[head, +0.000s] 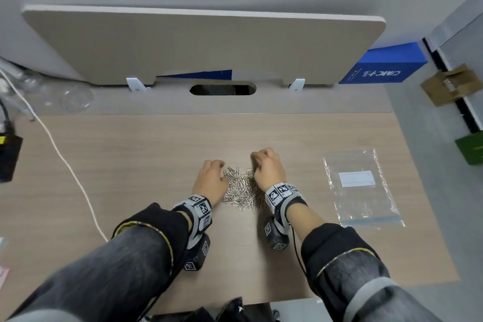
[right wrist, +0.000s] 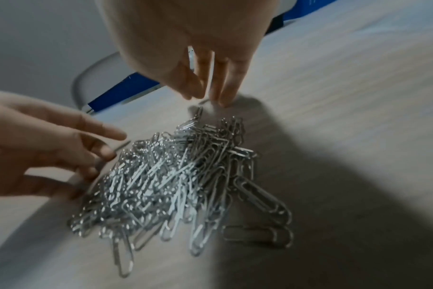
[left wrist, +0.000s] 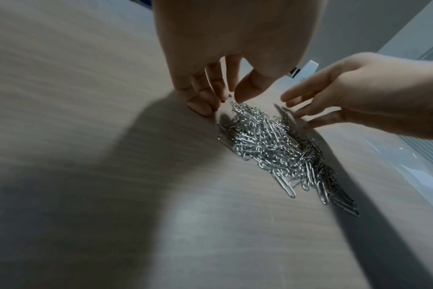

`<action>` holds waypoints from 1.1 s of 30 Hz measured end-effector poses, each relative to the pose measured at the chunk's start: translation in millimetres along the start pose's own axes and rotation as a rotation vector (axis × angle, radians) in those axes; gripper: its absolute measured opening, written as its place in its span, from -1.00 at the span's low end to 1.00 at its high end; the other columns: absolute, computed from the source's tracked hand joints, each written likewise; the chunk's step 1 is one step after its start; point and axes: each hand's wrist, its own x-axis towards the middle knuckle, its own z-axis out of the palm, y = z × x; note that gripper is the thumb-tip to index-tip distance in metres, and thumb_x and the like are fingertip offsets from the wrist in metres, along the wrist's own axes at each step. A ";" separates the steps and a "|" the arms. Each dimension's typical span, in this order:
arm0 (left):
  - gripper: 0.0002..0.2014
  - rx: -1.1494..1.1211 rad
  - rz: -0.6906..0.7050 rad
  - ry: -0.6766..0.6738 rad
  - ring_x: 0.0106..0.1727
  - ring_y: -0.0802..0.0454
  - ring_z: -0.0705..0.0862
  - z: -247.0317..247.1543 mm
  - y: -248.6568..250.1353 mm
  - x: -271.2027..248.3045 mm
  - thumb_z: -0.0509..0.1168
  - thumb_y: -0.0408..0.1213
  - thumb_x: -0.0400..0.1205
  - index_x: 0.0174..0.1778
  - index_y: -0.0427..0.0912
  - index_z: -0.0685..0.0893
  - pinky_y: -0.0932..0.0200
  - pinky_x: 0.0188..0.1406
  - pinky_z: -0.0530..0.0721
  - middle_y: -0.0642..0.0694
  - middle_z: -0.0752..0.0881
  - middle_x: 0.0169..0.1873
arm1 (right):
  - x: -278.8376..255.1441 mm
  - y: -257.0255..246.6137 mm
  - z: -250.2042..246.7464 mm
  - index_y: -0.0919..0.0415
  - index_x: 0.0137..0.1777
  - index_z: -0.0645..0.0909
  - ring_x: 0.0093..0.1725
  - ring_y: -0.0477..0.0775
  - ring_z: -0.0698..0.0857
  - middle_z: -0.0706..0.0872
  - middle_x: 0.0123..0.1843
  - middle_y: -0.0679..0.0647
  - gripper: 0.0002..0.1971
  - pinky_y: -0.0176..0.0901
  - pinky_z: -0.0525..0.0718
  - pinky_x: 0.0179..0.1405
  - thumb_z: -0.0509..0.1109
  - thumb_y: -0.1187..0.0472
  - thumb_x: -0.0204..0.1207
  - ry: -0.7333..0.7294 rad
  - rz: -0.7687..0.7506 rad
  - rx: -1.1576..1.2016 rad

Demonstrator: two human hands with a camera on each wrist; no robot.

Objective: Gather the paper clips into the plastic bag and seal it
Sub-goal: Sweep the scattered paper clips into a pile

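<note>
A heap of silver paper clips (head: 240,188) lies on the wooden table (head: 156,154), between my two hands. My left hand (head: 220,172) cups the heap's left side, with relaxed fingers (right wrist: 104,135) touching the clips. My right hand (head: 257,165) stands on the heap's right side, and its straight fingers (left wrist: 307,109) press against the clips and the tabletop. Neither hand holds a clip. The heap (left wrist: 272,144) shows close up in both wrist views (right wrist: 173,179). The clear plastic zip bag (head: 362,188) with a white label lies flat to the right, apart from the hands.
A white cable (head: 65,165) crosses the table's left part, near a black device (head: 9,157) at the left edge. A beige divider panel (head: 203,44) and an oval cable hole (head: 222,89) stand at the back. The table's right edge runs just past the bag.
</note>
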 end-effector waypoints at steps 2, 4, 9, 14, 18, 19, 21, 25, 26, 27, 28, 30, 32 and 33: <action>-0.50 0.065 0.015 -0.033 0.36 -0.12 0.52 1.4 3.9 1.8 0.20 -0.36 0.56 0.47 -0.18 0.43 0.02 0.42 0.49 -0.16 0.49 0.32 | -0.4 -2.5 2.4 0.21 0.27 0.63 0.26 0.20 0.48 0.55 0.24 0.14 -0.59 -0.05 0.58 0.09 0.23 0.45 0.45 -0.089 -0.040 -0.085; -0.51 0.099 0.041 -0.071 0.36 -0.13 0.50 4.2 9.2 3.2 0.20 -0.34 0.56 0.46 -0.17 0.44 0.03 0.42 0.48 -0.16 0.49 0.31 | -5.7 -7.1 5.8 0.20 0.27 0.64 0.25 0.19 0.48 0.56 0.21 0.14 -0.58 -0.07 0.55 0.06 0.22 0.45 0.45 -0.156 -0.116 -0.113; -0.65 0.043 0.088 -0.087 0.24 -0.12 0.58 8.9 10.9 1.8 0.18 -0.40 0.54 0.24 -0.15 0.63 0.01 0.30 0.56 -0.12 0.58 0.16 | -14.8 -4.8 11.3 0.17 0.09 0.74 0.17 0.18 0.60 0.67 0.09 0.13 -0.62 0.00 0.62 0.09 0.20 0.48 0.43 -0.099 -0.082 0.061; -0.62 0.021 0.001 0.029 0.31 -0.07 0.55 6.3 5.4 -0.9 0.20 -0.37 0.57 0.33 -0.17 0.55 0.01 0.35 0.56 -0.11 0.53 0.27 | -15.3 10.1 4.9 0.15 0.24 0.65 0.27 0.18 0.52 0.59 0.23 0.13 -0.60 0.00 0.63 0.08 0.23 0.44 0.47 0.026 0.110 0.069; -0.58 0.069 0.063 -0.091 0.32 -0.13 0.53 7.5 10.1 -1.0 0.18 -0.39 0.56 0.36 -0.18 0.55 0.03 0.40 0.50 -0.16 0.53 0.25 | -20.6 1.3 6.4 0.14 0.38 0.55 0.28 0.19 0.46 0.51 0.28 0.11 -0.49 -0.01 0.61 0.07 0.23 0.42 0.41 -0.137 -0.079 -0.091; -0.59 0.063 0.076 -0.118 0.30 -0.14 0.54 8.3 11.0 -0.7 0.17 -0.41 0.55 0.34 -0.19 0.56 0.03 0.40 0.49 -0.17 0.54 0.23 | -20.7 -2.6 8.7 0.16 0.38 0.54 0.26 0.21 0.47 0.51 0.28 0.12 -0.49 0.01 0.62 0.06 0.23 0.41 0.40 -0.165 -0.130 -0.115; -0.61 0.041 0.078 -0.148 0.25 -0.16 0.57 7.9 11.5 -1.0 0.16 -0.44 0.54 0.28 -0.21 0.61 0.01 0.37 0.52 -0.19 0.56 0.18 | -20.3 -9.7 11.8 0.16 0.35 0.57 0.24 0.23 0.50 0.53 0.25 0.12 -0.52 0.05 0.63 0.04 0.23 0.39 0.41 -0.207 -0.187 -0.129; -0.71 0.001 -0.005 -0.021 0.20 -0.15 0.61 2.6 3.1 -5.2 0.19 -0.41 0.54 0.16 -0.20 0.66 -0.01 0.28 0.58 -0.17 0.59 0.14 | -28.2 -6.2 5.6 0.13 0.28 0.64 0.25 0.13 0.50 0.58 0.21 0.08 -0.58 -0.04 0.59 0.05 0.20 0.40 0.47 -0.182 -0.147 -0.063; -0.71 0.010 -0.043 0.006 0.21 -0.15 0.60 0.7 1.0 -6.9 0.21 -0.38 0.55 0.18 -0.20 0.64 -0.01 0.30 0.58 -0.17 0.58 0.17 | -30.8 -0.3 2.0 0.14 0.25 0.65 0.25 0.11 0.51 0.59 0.20 0.08 -0.61 -0.07 0.58 0.06 0.20 0.40 0.49 -0.112 -0.079 -0.028; -0.69 0.020 -0.076 0.015 0.23 -0.16 0.59 -0.7 -0.5 -9.0 0.21 -0.36 0.55 0.21 -0.21 0.62 -0.01 0.33 0.56 -0.18 0.55 0.20 | -33.6 6.9 -1.7 0.15 0.23 0.65 0.25 0.11 0.52 0.59 0.20 0.09 -0.65 -0.09 0.57 0.07 0.22 0.38 0.51 -0.032 0.018 0.005; -0.67 0.028 -0.100 0.008 0.25 -0.17 0.58 -1.1 -0.1 -11.8 0.21 -0.36 0.55 0.24 -0.23 0.60 0.00 0.37 0.53 -0.19 0.53 0.22 | -37.6 14.5 -5.5 0.17 0.22 0.64 0.25 0.13 0.54 0.59 0.21 0.12 -0.69 -0.08 0.57 0.11 0.24 0.35 0.53 0.038 0.135 0.027; -0.64 0.028 -0.112 -0.009 0.27 -0.19 0.57 1.3 4.0 -16.5 0.20 -0.37 0.56 0.28 -0.25 0.58 0.01 0.42 0.49 -0.22 0.51 0.25 | -47.4 25.9 -9.8 0.23 0.22 0.61 0.24 0.20 0.58 0.56 0.23 0.18 -0.72 -0.05 0.57 0.19 0.25 0.32 0.54 0.087 0.350 0.059; -0.64 0.019 -0.094 -0.033 0.28 -0.19 0.57 6.3 12.1 -20.9 0.21 -0.36 0.57 0.30 -0.27 0.57 0.02 0.43 0.48 -0.23 0.51 0.26 | -58.8 28.5 -7.8 0.26 0.19 0.58 0.18 0.19 0.61 0.54 0.22 0.19 -0.75 -0.10 0.55 0.21 0.24 0.34 0.54 0.064 0.439 0.105; -0.63 0.019 -0.086 -0.049 0.29 -0.19 0.56 8.7 16.2 -22.4 0.22 -0.35 0.57 0.31 -0.27 0.56 0.03 0.44 0.48 -0.23 0.50 0.27 | -62.7 26.8 -5.1 0.26 0.16 0.59 0.15 0.18 0.62 0.54 0.21 0.18 -0.76 -0.14 0.55 0.20 0.24 0.36 0.52 0.043 0.443 0.140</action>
